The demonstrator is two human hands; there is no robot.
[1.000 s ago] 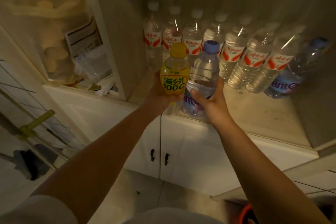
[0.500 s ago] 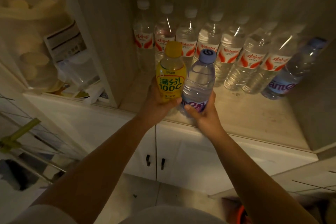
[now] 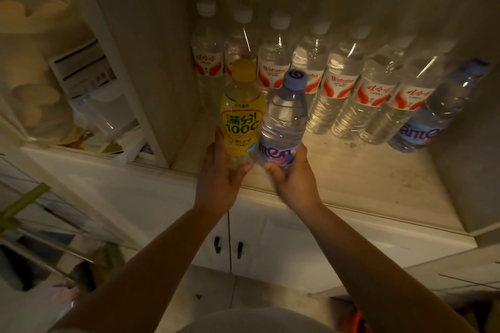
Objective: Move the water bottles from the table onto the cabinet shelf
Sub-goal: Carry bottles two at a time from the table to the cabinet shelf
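My left hand (image 3: 220, 174) grips the base of a yellow-capped bottle with a yellow label (image 3: 241, 113). Beside it, my right hand (image 3: 293, 180) grips the bottom of a clear water bottle with a blue cap (image 3: 284, 119). Both bottles stand upright, side by side, at the front left of the cabinet shelf (image 3: 365, 178). A row of several clear water bottles with red-and-white labels (image 3: 341, 84) lines the back of the shelf. A blue-labelled bottle (image 3: 438, 113) ends the row at the right.
A white upright panel (image 3: 151, 76) closes the shelf on the left; behind it is a compartment with plastic containers (image 3: 89, 105). Below the shelf are white cabinet doors with two dark handles (image 3: 228, 247). The shelf's right wall (image 3: 473, 170) stands past the blue-labelled bottle.
Both hands have pushed the two bottles forward onto the shelf's front left, nearer the back row. The hands have slid lower on the bottles.
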